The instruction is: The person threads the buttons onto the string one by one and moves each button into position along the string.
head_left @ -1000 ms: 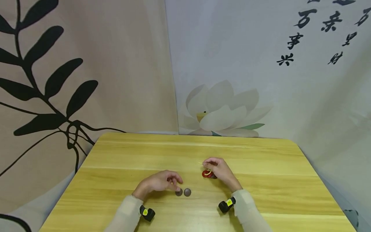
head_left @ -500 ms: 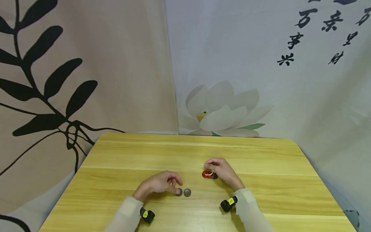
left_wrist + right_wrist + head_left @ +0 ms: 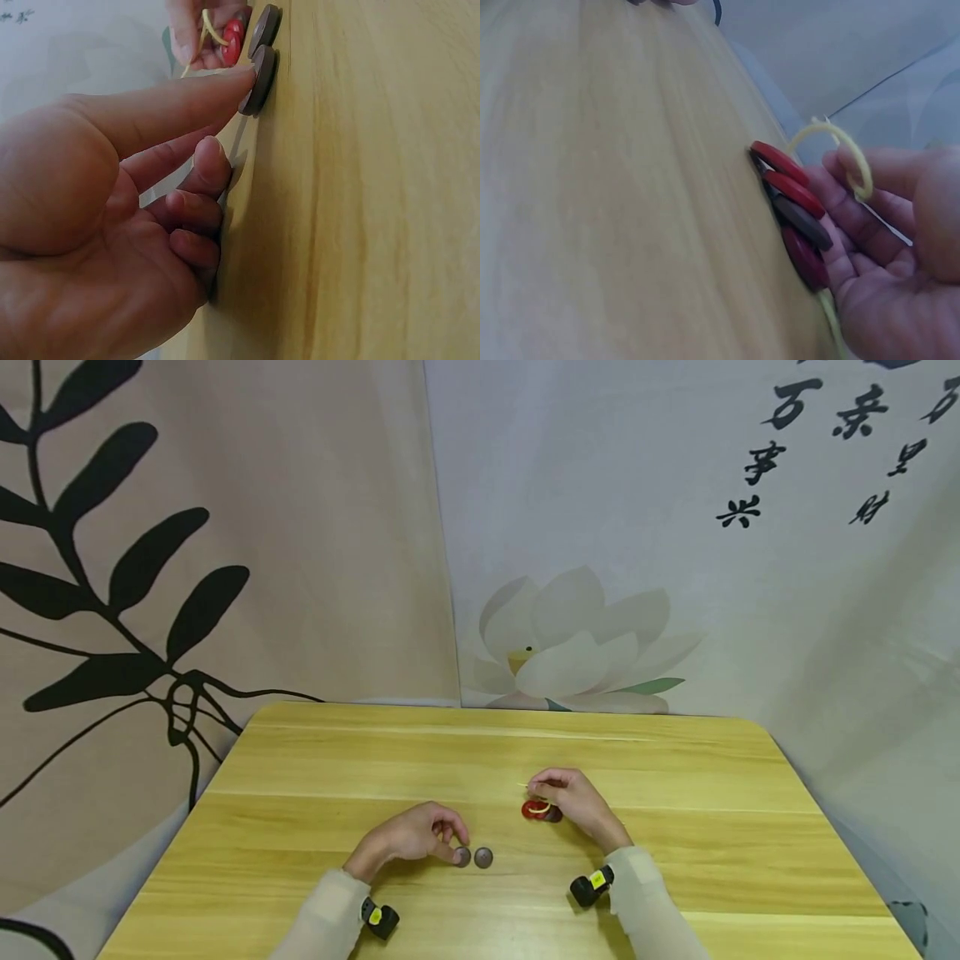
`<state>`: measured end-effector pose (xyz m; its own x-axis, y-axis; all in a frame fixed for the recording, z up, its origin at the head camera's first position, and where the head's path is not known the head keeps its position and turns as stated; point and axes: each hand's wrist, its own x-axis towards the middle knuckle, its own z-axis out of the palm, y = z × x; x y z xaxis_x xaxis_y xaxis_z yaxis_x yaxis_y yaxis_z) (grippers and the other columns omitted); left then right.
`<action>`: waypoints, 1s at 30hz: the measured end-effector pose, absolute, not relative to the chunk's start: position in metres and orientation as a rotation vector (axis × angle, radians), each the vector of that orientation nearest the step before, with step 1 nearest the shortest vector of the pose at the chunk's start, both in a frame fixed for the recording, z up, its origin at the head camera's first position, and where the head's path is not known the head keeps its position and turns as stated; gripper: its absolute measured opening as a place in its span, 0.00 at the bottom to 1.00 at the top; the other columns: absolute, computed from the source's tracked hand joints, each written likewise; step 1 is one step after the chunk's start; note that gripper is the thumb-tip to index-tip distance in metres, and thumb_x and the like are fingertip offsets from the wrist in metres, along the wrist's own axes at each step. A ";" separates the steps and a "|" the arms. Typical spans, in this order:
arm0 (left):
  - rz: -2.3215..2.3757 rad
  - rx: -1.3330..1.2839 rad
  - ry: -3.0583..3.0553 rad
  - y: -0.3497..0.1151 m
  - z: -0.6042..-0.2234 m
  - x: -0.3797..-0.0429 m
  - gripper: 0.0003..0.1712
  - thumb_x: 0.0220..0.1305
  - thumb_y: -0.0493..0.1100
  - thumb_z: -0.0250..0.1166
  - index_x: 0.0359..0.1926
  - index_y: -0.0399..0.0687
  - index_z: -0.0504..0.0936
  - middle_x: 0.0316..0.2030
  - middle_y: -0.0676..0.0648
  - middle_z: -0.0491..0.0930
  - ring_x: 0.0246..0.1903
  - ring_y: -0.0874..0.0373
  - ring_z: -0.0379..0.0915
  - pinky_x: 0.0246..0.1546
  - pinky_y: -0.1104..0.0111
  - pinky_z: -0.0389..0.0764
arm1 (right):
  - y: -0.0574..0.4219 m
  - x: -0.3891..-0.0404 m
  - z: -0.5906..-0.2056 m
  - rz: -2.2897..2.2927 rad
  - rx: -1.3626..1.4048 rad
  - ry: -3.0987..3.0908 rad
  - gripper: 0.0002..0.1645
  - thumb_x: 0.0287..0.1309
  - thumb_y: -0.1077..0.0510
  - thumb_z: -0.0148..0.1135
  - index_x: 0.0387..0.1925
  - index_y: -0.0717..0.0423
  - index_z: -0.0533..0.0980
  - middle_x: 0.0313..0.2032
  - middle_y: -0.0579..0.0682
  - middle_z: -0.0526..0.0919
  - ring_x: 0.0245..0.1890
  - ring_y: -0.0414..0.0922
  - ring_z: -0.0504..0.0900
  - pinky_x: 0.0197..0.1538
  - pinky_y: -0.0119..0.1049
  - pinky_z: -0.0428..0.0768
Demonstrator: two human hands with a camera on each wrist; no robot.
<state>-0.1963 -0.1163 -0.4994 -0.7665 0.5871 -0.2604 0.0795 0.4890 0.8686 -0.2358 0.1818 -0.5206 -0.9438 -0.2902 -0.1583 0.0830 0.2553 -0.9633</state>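
Two round brown buttons lie side by side on the wooden table in front of my left hand (image 3: 412,832). Its thumb tip overlaps the near brown button (image 3: 259,81), and the index finger reaches to that button's far edge. The other brown button (image 3: 483,857) lies just to the right. My right hand (image 3: 572,800) pinches a yellow cord (image 3: 855,154) between thumb and index finger, the cord making a loop. Below those fingers, red buttons (image 3: 795,193), a brown button (image 3: 802,221) and a dark red button (image 3: 804,259) lean in a row along the cord.
The wooden table (image 3: 337,752) runs back to a hanging cloth (image 3: 337,527) printed with leaves, a lotus and dark characters. Black wrist cameras (image 3: 381,918) sit on both forearms, over light sleeves.
My left index finger has come down toward the near brown button beside the thumb. The right hand has shifted slightly right with the cord, less of whose end now shows past the fingers.
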 end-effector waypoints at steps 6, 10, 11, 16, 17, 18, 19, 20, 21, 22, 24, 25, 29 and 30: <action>1.259 0.546 2.195 -0.116 -0.499 -0.196 0.08 0.52 0.37 0.76 0.34 0.49 0.86 0.25 0.51 0.74 0.26 0.57 0.63 0.28 0.71 0.63 | 0.182 -0.237 -0.521 -1.743 -0.199 2.237 0.11 0.66 0.59 0.61 0.43 0.63 0.82 0.40 0.54 0.86 0.39 0.43 0.83 0.39 0.35 0.80; 1.246 0.549 2.213 -0.116 -0.500 -0.196 0.07 0.52 0.37 0.76 0.33 0.49 0.86 0.25 0.50 0.74 0.26 0.58 0.64 0.28 0.71 0.64 | 0.183 -0.236 -0.520 -1.741 -0.194 2.234 0.11 0.66 0.59 0.61 0.43 0.63 0.82 0.40 0.54 0.86 0.39 0.43 0.83 0.38 0.35 0.80; 1.245 0.547 2.215 -0.116 -0.500 -0.196 0.07 0.52 0.37 0.75 0.33 0.48 0.86 0.25 0.50 0.75 0.26 0.58 0.64 0.28 0.71 0.64 | 0.183 -0.236 -0.520 -1.741 -0.196 2.235 0.11 0.66 0.59 0.61 0.43 0.63 0.82 0.40 0.54 0.86 0.39 0.43 0.83 0.38 0.35 0.80; 1.241 0.537 2.223 -0.115 -0.500 -0.195 0.06 0.53 0.35 0.75 0.33 0.47 0.86 0.25 0.50 0.75 0.26 0.58 0.65 0.26 0.72 0.64 | 0.183 -0.235 -0.520 -1.741 -0.195 2.227 0.11 0.66 0.58 0.61 0.43 0.62 0.82 0.40 0.53 0.86 0.39 0.44 0.83 0.36 0.35 0.80; 1.239 0.535 2.225 -0.115 -0.500 -0.195 0.06 0.53 0.35 0.75 0.32 0.47 0.86 0.25 0.50 0.75 0.26 0.59 0.65 0.26 0.73 0.64 | 0.183 -0.235 -0.520 -1.742 -0.196 2.226 0.11 0.66 0.58 0.61 0.43 0.62 0.82 0.40 0.53 0.86 0.39 0.44 0.83 0.36 0.35 0.80; 1.238 0.533 2.227 -0.115 -0.500 -0.195 0.06 0.53 0.35 0.75 0.32 0.47 0.86 0.25 0.50 0.75 0.26 0.59 0.65 0.25 0.73 0.64 | 0.183 -0.235 -0.520 -1.743 -0.195 2.223 0.11 0.66 0.58 0.61 0.43 0.62 0.82 0.40 0.53 0.86 0.38 0.44 0.83 0.35 0.35 0.80; 1.238 0.531 2.229 -0.115 -0.499 -0.195 0.06 0.53 0.35 0.75 0.32 0.47 0.86 0.25 0.50 0.75 0.26 0.59 0.65 0.25 0.73 0.65 | 0.183 -0.236 -0.520 -1.745 -0.193 2.221 0.11 0.66 0.58 0.61 0.43 0.62 0.82 0.40 0.53 0.86 0.38 0.44 0.83 0.35 0.35 0.80; 1.237 0.529 2.231 -0.115 -0.499 -0.195 0.06 0.53 0.34 0.75 0.32 0.46 0.86 0.25 0.50 0.75 0.26 0.59 0.65 0.25 0.73 0.65 | 0.183 -0.236 -0.520 -1.746 -0.190 2.220 0.11 0.66 0.58 0.61 0.43 0.62 0.82 0.40 0.53 0.86 0.38 0.43 0.83 0.34 0.35 0.80; 1.235 0.524 2.234 -0.115 -0.499 -0.195 0.06 0.53 0.34 0.75 0.32 0.47 0.86 0.25 0.50 0.75 0.26 0.59 0.65 0.24 0.73 0.65 | 0.183 -0.236 -0.521 -1.745 -0.189 2.221 0.11 0.66 0.58 0.61 0.43 0.62 0.82 0.40 0.53 0.86 0.37 0.43 0.83 0.34 0.35 0.80; 1.233 0.522 2.237 -0.116 -0.499 -0.194 0.06 0.53 0.34 0.75 0.32 0.47 0.86 0.25 0.50 0.75 0.26 0.59 0.65 0.25 0.73 0.65 | 0.183 -0.236 -0.521 -1.745 -0.186 2.221 0.11 0.66 0.58 0.61 0.43 0.62 0.82 0.40 0.53 0.86 0.37 0.43 0.83 0.34 0.35 0.80; 1.228 0.517 2.245 -0.116 -0.499 -0.194 0.06 0.53 0.35 0.75 0.31 0.47 0.85 0.26 0.50 0.75 0.27 0.58 0.65 0.25 0.73 0.65 | 0.182 -0.235 -0.521 -1.745 -0.185 2.221 0.11 0.66 0.58 0.61 0.43 0.62 0.82 0.39 0.53 0.86 0.36 0.42 0.82 0.33 0.34 0.80; 1.227 0.515 2.249 -0.116 -0.499 -0.194 0.06 0.53 0.35 0.75 0.31 0.47 0.85 0.26 0.50 0.75 0.27 0.58 0.66 0.26 0.72 0.66 | 0.182 -0.235 -0.521 -1.745 -0.184 2.222 0.11 0.66 0.58 0.61 0.43 0.62 0.82 0.39 0.54 0.86 0.35 0.42 0.82 0.32 0.34 0.79; 1.226 0.517 2.260 -0.116 -0.500 -0.193 0.06 0.54 0.37 0.75 0.31 0.47 0.85 0.26 0.50 0.75 0.28 0.58 0.66 0.27 0.71 0.67 | 0.182 -0.233 -0.522 -1.734 -0.188 2.239 0.11 0.66 0.58 0.61 0.43 0.62 0.82 0.39 0.53 0.87 0.33 0.42 0.81 0.31 0.33 0.79; 1.225 0.517 2.262 -0.115 -0.501 -0.193 0.06 0.54 0.37 0.75 0.31 0.48 0.85 0.26 0.51 0.75 0.28 0.58 0.66 0.27 0.71 0.67 | 0.182 -0.232 -0.522 -1.731 -0.189 2.242 0.11 0.66 0.58 0.61 0.43 0.62 0.82 0.39 0.53 0.87 0.32 0.41 0.81 0.31 0.33 0.78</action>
